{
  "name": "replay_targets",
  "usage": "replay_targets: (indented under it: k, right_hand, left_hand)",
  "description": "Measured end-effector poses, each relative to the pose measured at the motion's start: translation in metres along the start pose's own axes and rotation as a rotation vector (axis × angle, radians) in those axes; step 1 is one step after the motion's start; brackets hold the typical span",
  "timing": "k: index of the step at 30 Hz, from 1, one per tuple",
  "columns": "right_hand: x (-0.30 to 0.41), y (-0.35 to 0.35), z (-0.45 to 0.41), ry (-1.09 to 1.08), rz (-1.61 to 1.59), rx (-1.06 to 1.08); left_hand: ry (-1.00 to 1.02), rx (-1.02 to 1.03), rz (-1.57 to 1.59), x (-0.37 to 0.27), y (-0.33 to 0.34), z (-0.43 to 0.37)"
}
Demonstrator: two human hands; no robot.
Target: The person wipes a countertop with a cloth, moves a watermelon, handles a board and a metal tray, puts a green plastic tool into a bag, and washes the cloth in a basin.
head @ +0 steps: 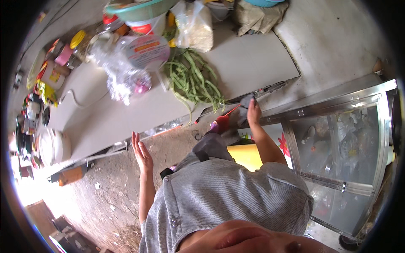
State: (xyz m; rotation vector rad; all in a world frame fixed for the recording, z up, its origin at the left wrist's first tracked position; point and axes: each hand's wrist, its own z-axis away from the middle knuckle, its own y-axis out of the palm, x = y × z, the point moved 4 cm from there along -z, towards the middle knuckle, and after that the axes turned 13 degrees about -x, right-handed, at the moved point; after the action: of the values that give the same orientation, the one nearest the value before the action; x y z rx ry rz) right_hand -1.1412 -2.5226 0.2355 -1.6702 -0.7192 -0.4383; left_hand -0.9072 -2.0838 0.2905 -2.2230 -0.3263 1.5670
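Note:
My left hand (142,155) is raised beside the counter's front edge, fingers extended and apart from the thumb, holding nothing. At the counter's edge, right of centre, my right hand (254,112) grips a dark grey cloth (246,102). A thin red stick or cord runs from near the cloth down towards the floor. Long green beans (193,77) lie in a loose heap on the grey countertop (253,60), between and beyond my hands. Left of them are a clear plastic bag (121,76) with something purplish inside and a round plastic fan (147,52) bearing writing.
Jars, bottles and a white tub (54,146) line the counter's left side. A teal basin (142,9) and a filled clear bag (193,28) stand at the back. A metal-framed glass cabinet (335,151) is at the right, near a yellow surface (243,156).

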Motion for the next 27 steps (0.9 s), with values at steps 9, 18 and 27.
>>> replay_targets:
  k: [9, 18, 27]
  right_hand:
    - [0.326, 0.064, 0.322, -0.495, -0.835, 1.278]
    - [0.501, 0.067, 0.508, -1.155, -0.645, 1.353]
    - [0.728, 0.108, 0.564, -1.163, -1.031, 1.067]
  left_hand:
    - [-0.536, 0.019, 0.387, 0.059, -0.182, 0.025]
    - [-0.644, -0.35, 0.571, 0.128, -0.309, -0.008]
    - [-0.483, -0.573, 0.418, 0.152, -0.464, -0.109]
